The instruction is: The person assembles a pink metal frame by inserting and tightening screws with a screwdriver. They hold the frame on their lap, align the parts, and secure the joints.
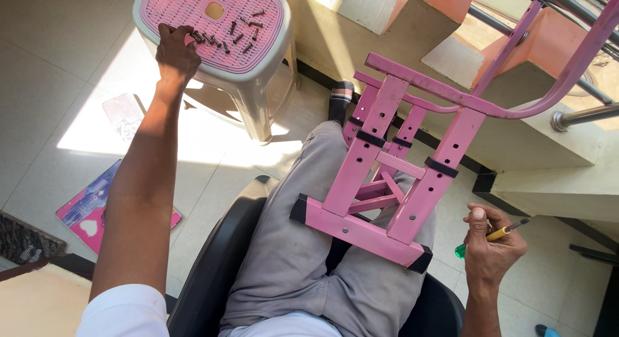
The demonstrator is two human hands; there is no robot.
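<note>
Pale floor tiles (pixel 45 86) fill the left of the frame, with a bright patch of sun across them, and steps (pixel 516 137) with orange risers climb the upper right. You sit in a black chair (pixel 213 266), grey trousers (pixel 303 247) running up the middle of the frame to a dark sock (pixel 340 98).

Your left hand (pixel 175 53) reaches to the upper left, its fingers curled over on the pink top of a grey stool (pixel 258 92); the fingertips touch the left end of a scatter of dark screws (pixel 235 34) that lie loose on the top, near its square centre hole. Whether a screw is pinched between the fingers, you cannot tell.

Your right hand (pixel 491 247), at the lower right, is closed around a screwdriver (pixel 496 235) with a yellow and green handle, its shaft pointing to the upper right. It sits just right of the frame, apart from it.

A pink metal frame (pixel 387 176) rests across your lap in the centre, its base bar with black end caps on your thighs, and its curved tube sweeps to the upper right corner, crossing in front of the steps and a steel handrail (pixel 580 115).

A pink card (pixel 90 211) lies flat on the floor at the left, half hidden by your left arm
</note>
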